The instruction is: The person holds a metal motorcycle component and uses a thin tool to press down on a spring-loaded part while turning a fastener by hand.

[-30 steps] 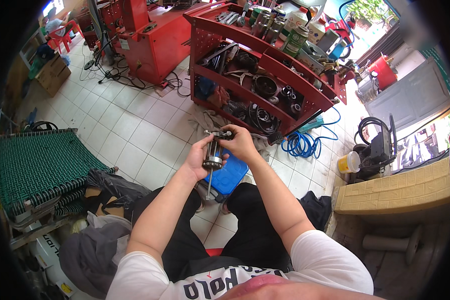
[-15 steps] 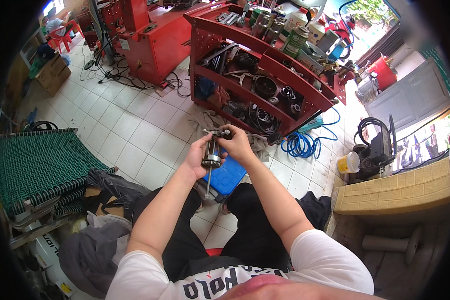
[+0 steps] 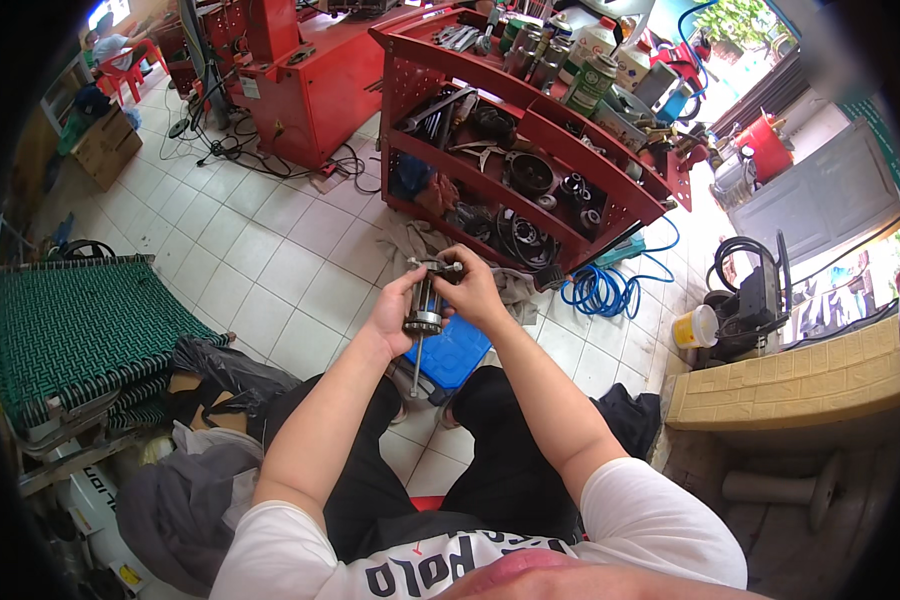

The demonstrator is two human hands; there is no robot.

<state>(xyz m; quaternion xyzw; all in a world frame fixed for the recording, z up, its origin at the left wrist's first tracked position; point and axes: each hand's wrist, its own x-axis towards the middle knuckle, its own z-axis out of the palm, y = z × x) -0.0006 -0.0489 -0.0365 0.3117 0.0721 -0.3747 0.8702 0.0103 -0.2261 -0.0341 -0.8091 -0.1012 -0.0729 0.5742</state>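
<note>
One metal part [image 3: 424, 322] sits in my left hand [image 3: 388, 318], fingers curled round it, above a blue box [image 3: 460, 358]. My right hand [image 3: 478, 297] pinches its top end, though I can't quite see which bit. A thin rod [image 3: 416, 370] sticks out its near end. A red cart [image 3: 565, 130] stands ahead of me.

I read this as a repair workshop. Red tool cart [image 3: 560, 125] ahead: wrenches [image 3: 457, 38] and cans [image 3: 592, 82] on top, round metal parts [image 3: 530, 173] on the shelf below. Red floor-standing machine [image 3: 295, 110] to its left, black cables [image 3: 232, 152] over white tiled floor [image 3: 315, 295]. Blue hose [image 3: 610, 290] coiled near the cart. Held metal assembly [image 3: 423, 322] is bare mechanical hardware too.
</note>
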